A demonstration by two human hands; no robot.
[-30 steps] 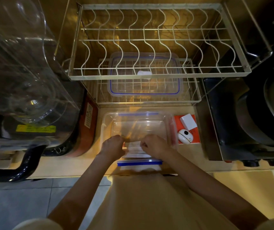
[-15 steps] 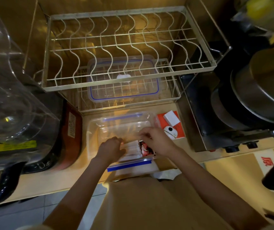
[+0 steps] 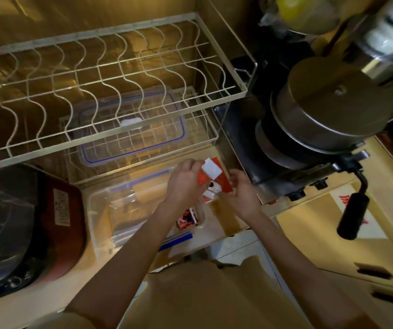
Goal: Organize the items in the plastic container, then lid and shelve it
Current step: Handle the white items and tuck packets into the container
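A clear plastic container (image 3: 110, 210) with blue clips stands open on the counter edge. A small red, black and white packet (image 3: 187, 218) lies in its near right corner. Its clear, blue-rimmed lid (image 3: 143, 138) rests on the lower wire rack behind it. Right of the container lies a red pack (image 3: 224, 186) with a small white box (image 3: 212, 168) on top and a white round item (image 3: 212, 192) partly hidden. My left hand (image 3: 186, 181) pinches the white box. My right hand (image 3: 243, 193) hovers at the red pack's right edge, fingers loosely curled; any grip there is unclear.
A white wire dish rack (image 3: 110, 91) overhangs the lid. Stacked metal pots (image 3: 321, 115) with a black handle (image 3: 352, 214) crowd the right. A red appliance (image 3: 60, 210) and clear plastic sit on the left. Cardboard boxes (image 3: 321, 245) lie at lower right.
Both hands left the container's front and moved right to the red pack. My left hand took hold of the white box. The view swung left and tilted.
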